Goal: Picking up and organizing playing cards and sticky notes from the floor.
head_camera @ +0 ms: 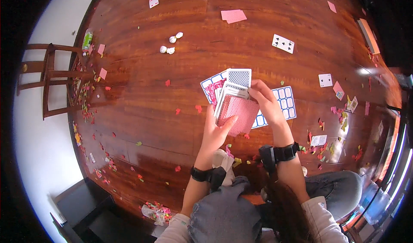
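My left hand [219,127] grips a thick fanned stack of playing cards, with its thumb across a red-backed card [242,111] on top. At the stack's far end a blue-backed card [239,76] sticks out. My right hand [265,98] pinches the right edge of the cards near that blue-backed one. Behind them show a card with a pink swirl pattern [213,90] and a sheet of blue-bordered labels [284,102], partly hidden by the hands and cards. Both wrists wear black straps with small boxes.
Loose cards lie across the wooden floor [155,114], among them a five of clubs [283,43] and two pink-backed cards [234,16]. Two twisted white paper pieces [167,50] lie ahead. A wooden chair [48,78], a green-labelled bottle [87,41] and confetti [85,107] are at left.
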Demonstrator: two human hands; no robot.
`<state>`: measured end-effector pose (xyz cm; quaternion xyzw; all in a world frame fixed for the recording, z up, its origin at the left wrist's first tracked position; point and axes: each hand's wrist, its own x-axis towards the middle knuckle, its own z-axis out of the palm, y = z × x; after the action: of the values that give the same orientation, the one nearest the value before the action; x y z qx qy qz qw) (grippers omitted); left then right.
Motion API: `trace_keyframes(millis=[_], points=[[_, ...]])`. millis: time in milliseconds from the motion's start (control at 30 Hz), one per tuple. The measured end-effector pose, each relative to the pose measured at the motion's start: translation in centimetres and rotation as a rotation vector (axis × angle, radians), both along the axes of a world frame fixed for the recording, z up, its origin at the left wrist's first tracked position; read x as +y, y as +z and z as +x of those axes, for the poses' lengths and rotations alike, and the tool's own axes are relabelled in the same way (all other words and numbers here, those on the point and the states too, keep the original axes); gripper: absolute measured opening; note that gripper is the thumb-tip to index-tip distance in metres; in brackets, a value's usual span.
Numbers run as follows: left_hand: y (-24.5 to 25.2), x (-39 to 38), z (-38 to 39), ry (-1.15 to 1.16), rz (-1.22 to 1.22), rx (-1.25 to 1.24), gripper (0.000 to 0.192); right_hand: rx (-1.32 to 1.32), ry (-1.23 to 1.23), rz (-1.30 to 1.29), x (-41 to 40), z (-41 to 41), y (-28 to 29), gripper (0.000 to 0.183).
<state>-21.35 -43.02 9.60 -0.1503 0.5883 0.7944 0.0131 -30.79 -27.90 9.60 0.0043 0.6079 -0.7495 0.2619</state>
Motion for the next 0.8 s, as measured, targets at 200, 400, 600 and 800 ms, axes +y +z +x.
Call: trace_keyframes(millis=[200,400,600,800], points=[[0.3,-0.1,0.1,-0.016,-0.017,0.008,0.051,0.052,-0.18,-0.02,-0.7,0.4,1.0,0.026],[0.6,0.0,0.4,-0.079,-0.116,0.016,0.051,0.202,-0.188,-0.007,-0.1,-0.3,1.4,0.022],[0.3,0.1,0.3,-0.034,0.019,0.008,0.05,0.113,-0.093,0.018,0.4,-0.1,1.3,0.015],[0.8,0.4,0.4,-0.074,-0.019,0.001,0.05,0.087,-0.018,0.041,0.7,-0.2,1.1,0.015]])
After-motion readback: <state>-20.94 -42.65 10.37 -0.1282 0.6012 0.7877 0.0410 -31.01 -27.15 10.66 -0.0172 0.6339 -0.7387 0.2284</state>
